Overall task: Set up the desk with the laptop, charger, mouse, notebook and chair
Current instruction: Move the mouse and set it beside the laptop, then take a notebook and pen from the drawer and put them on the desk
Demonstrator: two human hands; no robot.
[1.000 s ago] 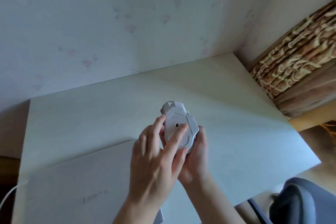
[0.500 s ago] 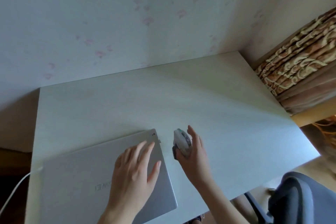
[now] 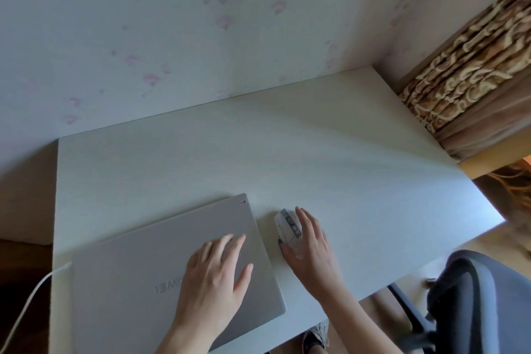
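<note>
Pale desk (image 3: 287, 158) against a flowered wall (image 3: 201, 23), dark chair (image 3: 485, 304) at its near right corner. Closed silver laptop (image 3: 143, 267) flat near the front edge, white cable (image 3: 26, 299) at its left side. Left hand (image 3: 214, 273) spread flat on the lid, fingers apart; right hand (image 3: 311, 250) cupped loosely over the white mouse (image 3: 287, 225) just right of the laptop.

L hand (image 3: 218, 270) flat, R hand (image 3: 311, 244) cupped

The laptop (image 3: 172, 264) lies shut on the desk (image 3: 316, 152), near the front edge (left side). The mouse (image 3: 288, 228) sits just right of it. The chair (image 3: 485, 302) stands at the desk's front right. A cable (image 3: 27, 293) hangs off the left.
</note>
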